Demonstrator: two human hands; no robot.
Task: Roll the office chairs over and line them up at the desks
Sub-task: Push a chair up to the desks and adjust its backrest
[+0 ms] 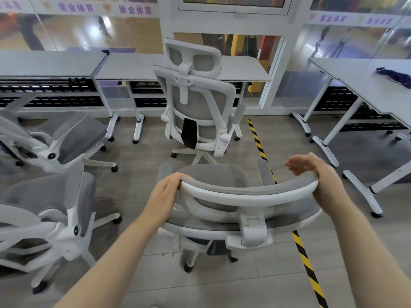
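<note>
A white-framed office chair with grey mesh stands right in front of me, its curved headrest (249,192) nearest to me. My left hand (164,196) grips the headrest's left end, fingers curled over the top. My right hand (318,172) rests on the right end with its fingers stretched out and blurred. A second chair of the same kind (200,103) stands just ahead, backrest toward me, at the middle desk (133,67).
Two more chairs (66,138) (44,218) stand at the left, turned sideways. Grey desks on white wheeled legs run along the glass wall; another desk (367,85) at the right carries a dark purple bundle (395,76). Yellow-black tape (307,263) crosses the floor.
</note>
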